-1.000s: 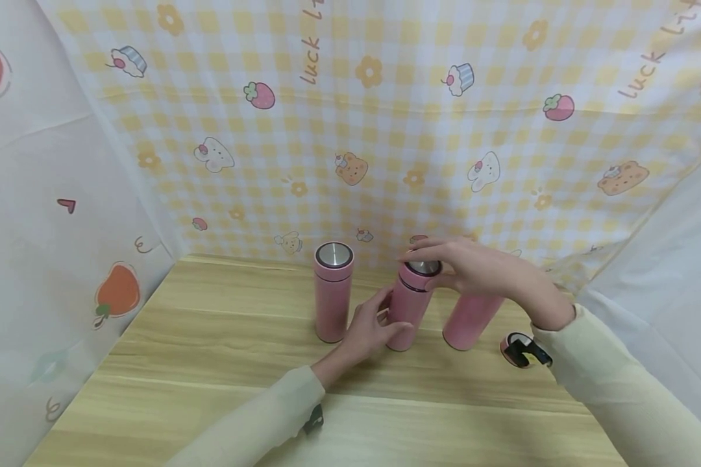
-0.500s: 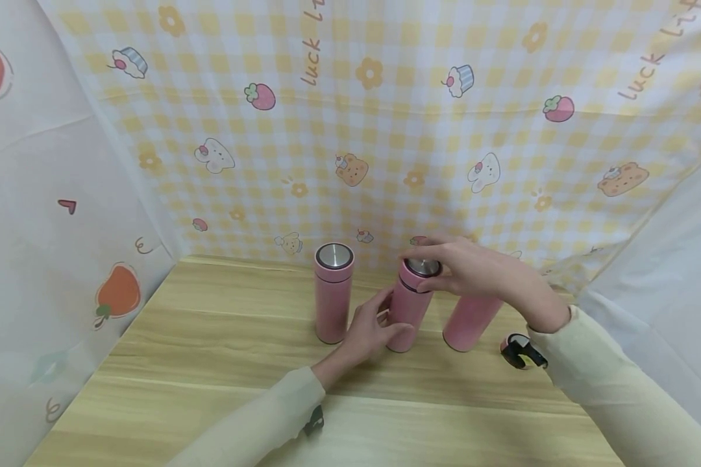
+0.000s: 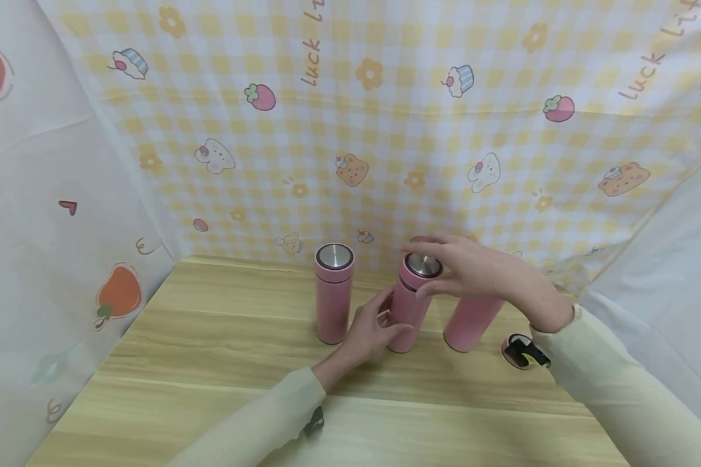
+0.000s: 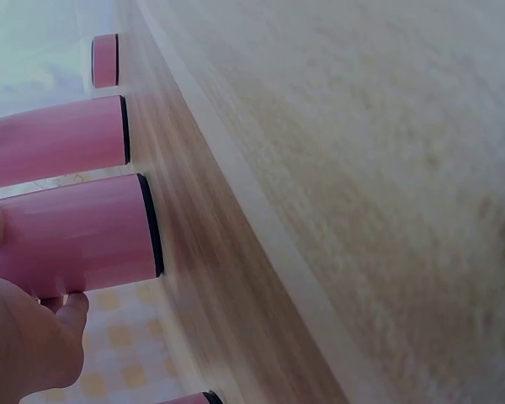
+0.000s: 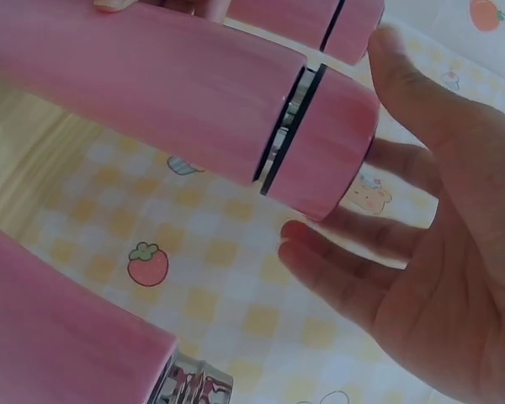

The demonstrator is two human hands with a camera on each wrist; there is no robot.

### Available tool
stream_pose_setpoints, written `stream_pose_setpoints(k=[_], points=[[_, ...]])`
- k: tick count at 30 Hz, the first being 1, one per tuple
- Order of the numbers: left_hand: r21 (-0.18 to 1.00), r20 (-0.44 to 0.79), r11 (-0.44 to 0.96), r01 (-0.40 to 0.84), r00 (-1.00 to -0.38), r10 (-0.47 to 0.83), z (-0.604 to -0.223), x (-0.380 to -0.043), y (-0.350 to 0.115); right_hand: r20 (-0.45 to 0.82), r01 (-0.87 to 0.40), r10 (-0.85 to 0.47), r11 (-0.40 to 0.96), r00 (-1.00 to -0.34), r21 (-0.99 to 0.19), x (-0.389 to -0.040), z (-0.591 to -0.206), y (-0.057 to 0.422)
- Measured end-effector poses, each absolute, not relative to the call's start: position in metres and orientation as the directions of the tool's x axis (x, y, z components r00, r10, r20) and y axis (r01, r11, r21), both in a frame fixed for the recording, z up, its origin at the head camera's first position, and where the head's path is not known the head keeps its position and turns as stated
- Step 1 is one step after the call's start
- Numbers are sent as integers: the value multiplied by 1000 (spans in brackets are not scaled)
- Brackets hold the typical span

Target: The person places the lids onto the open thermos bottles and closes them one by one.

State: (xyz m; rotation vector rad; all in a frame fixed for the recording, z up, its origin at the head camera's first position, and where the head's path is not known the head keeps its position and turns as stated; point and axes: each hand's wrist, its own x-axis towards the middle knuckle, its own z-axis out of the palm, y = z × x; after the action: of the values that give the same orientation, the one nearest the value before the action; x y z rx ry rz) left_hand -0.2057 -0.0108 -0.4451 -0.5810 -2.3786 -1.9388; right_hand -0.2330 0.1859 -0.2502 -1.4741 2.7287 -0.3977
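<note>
My left hand (image 3: 367, 332) grips the lower body of the middle pink thermos bottle (image 3: 410, 312), which stands upright on the table. In the right wrist view its pink lid (image 5: 332, 139) sits slightly raised, and a strip of steel shows in the gap below. My right hand (image 5: 463, 219) is loosely spread around the lid, thumb on one side and fingers on the other; contact cannot be told. To the right stands another thermos bottle (image 3: 473, 321) with its threaded steel neck (image 5: 200, 383) uncovered; my right hand hides its top in the head view.
A third thermos bottle (image 3: 333, 305), with its lid on, stands left of my left hand. At the right, a loose pink lid (image 4: 106, 61) lies on the wooden table (image 3: 210, 337). Behind hangs a yellow checked cloth (image 3: 385, 130).
My right thumb and fingers have loosened and spread slightly from the middle bottle's lid, showing more of its top. The left hand keeps its hold.
</note>
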Motion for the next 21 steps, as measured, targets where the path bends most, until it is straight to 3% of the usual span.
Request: stream_pose_setpoints(k=[9, 21], points=[[940, 233, 184, 287, -935, 268, -444, -205, -11, 70, -849, -870, 454, -487, -269, -231, -250, 188], [939, 236, 186, 290, -934, 269, -442, -204, -12, 90, -846, -853, 487, -514, -215, -224, -253, 183]])
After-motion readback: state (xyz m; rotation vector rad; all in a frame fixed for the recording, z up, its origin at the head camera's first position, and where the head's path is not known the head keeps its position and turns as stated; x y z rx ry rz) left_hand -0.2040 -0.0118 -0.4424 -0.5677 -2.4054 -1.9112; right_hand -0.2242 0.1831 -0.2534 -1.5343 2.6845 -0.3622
